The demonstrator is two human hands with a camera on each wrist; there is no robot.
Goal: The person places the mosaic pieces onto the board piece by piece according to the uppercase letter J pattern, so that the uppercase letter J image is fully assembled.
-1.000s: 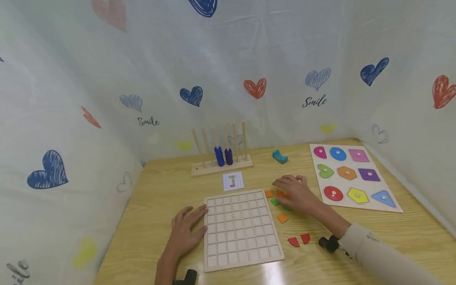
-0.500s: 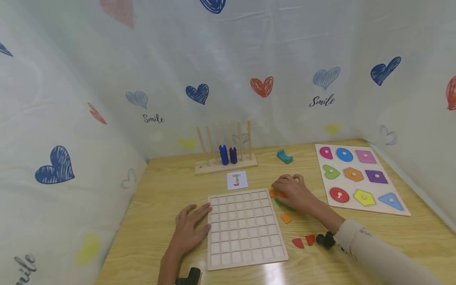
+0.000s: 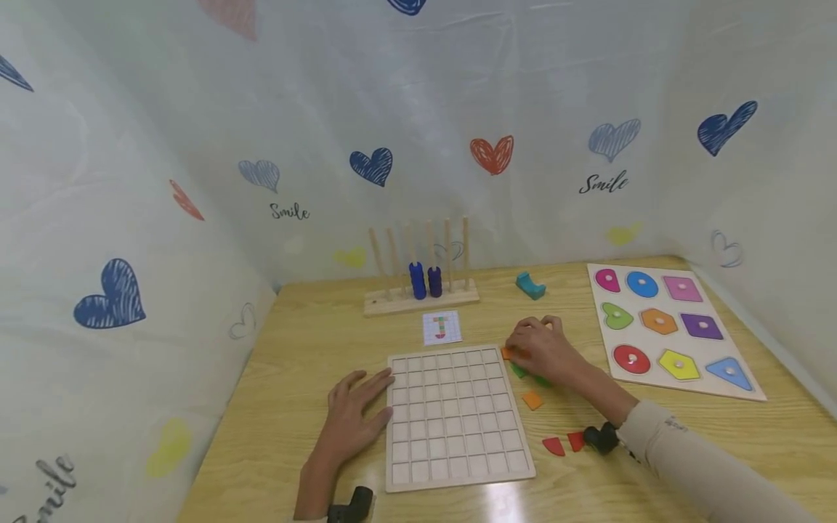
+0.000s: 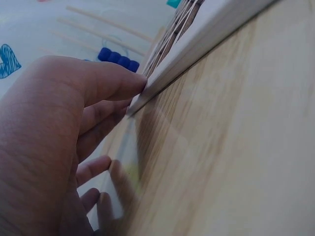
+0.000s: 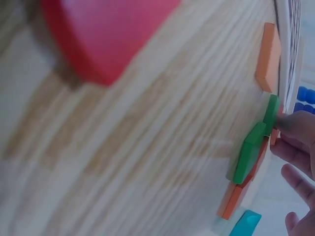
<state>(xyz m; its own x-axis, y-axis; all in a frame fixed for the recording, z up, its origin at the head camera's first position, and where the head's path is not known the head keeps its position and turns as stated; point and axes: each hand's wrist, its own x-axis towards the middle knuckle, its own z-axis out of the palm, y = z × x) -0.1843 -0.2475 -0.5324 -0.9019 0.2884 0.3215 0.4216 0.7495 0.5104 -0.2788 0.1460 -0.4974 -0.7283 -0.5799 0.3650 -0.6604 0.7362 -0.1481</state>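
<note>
My left hand lies at the left edge of a wooden grid board; its thumb and fingertips touch the rim. Beyond the board's upper right side, my right hand reaches down over a small group of tiles. In the right wrist view its thumb and forefinger pinch an orange tile, mostly hidden, beside green tiles. Another orange tile lies near the board. Two red pieces, one a quarter circle, lie closer to the front.
A pattern card lies behind the board. Farther back stand a peg rack with blue and purple beads and a teal block. A shape puzzle lies at the right. A heart-print curtain surrounds the table.
The head view has shifted slightly, so everything sits a little farther right. My right fingers have drawn in closer over the orange tiles. My left hand stays at the board's edge.
</note>
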